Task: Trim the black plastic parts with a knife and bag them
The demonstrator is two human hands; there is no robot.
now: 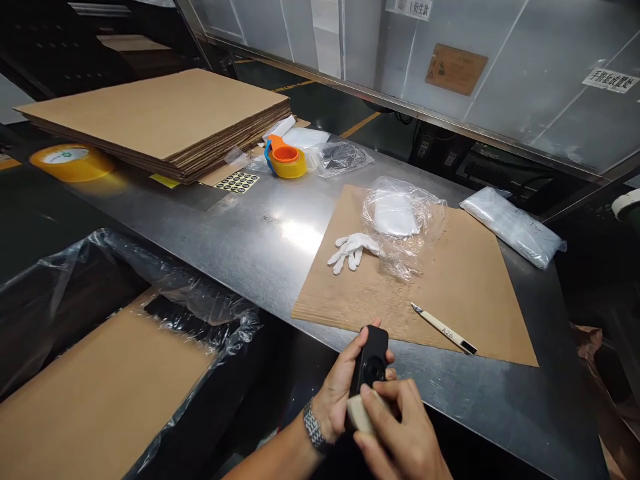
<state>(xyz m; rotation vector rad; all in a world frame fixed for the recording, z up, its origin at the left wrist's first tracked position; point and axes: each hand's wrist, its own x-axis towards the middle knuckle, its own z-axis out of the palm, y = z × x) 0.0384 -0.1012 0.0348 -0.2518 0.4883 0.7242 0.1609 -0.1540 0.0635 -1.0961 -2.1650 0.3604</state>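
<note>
At the lower left, a bin (235,380) with a clear liner (65,257) contains cardboard. Above it, at the bench's (250,233) left end, a tape roll (73,162) lies beside a stack (160,117) of cardboard sheets. Right of the stack: stickers (237,182), then an orange dispenser (287,160) with tape.

At bottom centre, in front of the bench edge, the left hand (337,387) carries a black part (375,343); its grip is curled around the part, thumb along the left side. A white glove (353,252) rests on a cardboard sheet (465,273) on the bench. The right hand (407,423) has a beige block (361,415) pinched in its grip, at the part's lower end; contact between block and part cannot be confirmed. Beyond, clear wrap (430,207) lies on the sheet. A knife (444,328) lies near the sheet's front edge. Furthest right, a wrapped packet (515,227) overlaps the sheet's corner.
</note>
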